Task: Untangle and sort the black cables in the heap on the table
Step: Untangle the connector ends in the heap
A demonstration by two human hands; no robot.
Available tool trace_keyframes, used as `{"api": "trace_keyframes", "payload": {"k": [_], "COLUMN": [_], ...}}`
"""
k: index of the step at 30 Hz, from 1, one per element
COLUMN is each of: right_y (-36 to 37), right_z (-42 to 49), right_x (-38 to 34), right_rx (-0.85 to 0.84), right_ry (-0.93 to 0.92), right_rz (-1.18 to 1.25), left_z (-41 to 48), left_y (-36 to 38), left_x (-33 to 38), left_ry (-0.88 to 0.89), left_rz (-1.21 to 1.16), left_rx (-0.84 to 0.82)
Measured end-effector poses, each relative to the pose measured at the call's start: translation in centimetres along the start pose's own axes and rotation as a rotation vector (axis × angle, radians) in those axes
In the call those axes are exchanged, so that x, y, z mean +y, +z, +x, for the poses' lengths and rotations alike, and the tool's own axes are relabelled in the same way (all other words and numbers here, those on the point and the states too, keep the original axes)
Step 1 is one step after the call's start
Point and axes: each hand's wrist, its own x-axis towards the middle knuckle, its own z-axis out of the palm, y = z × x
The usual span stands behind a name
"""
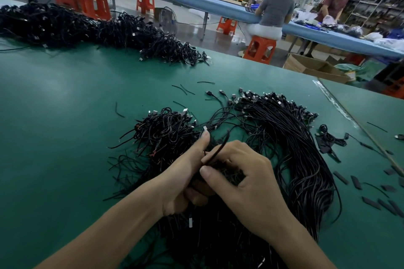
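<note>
A tangled heap of black cables (166, 135) lies on the green table (65, 116) just beyond my hands. To its right, a long combed bundle of black cables (290, 137) curves toward me, plug ends fanned out at the far side. My left hand (185, 179) grips a bunch of cables, thumb raised. My right hand (247, 177) pinches a single black cable (220, 146) between thumb and forefinger, right against the left hand. More cables (209, 231) spread under my wrists.
A big pile of black cables (91, 28) stretches across the far left of the table. Short black cut pieces (371, 201) and a small cable knot (330, 140) lie at the right. Beyond the table are orange stools, cardboard boxes and two people at a blue bench.
</note>
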Motion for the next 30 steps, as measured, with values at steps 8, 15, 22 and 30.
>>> {"api": "trace_keyframes", "payload": {"k": [8,15,22,30], "right_y": [-0.1,-0.3,-1.2,-2.5], "right_z": [0.5,0.8,0.3,0.2], "right_x": [0.1,-0.1,0.3,0.9], "right_rx": [0.039,0.13,0.158,0.024], "right_ry": [0.21,0.28,0.065,-0.238], "right_rz": [0.032,-0.044,-0.155,-0.414], "left_z": [-2.2,-2.3,-2.4,-2.0], "left_y": [0.7,1.3,1.1,0.8], "left_x": [0.3,0.2,0.8,0.7], "left_ry": [0.04,0.105,0.086,0.052], "left_rz": [-0.052,0.059,-0.033,-0.11], "left_rx": [-0.2,-0.129,-0.066,-0.031]}}
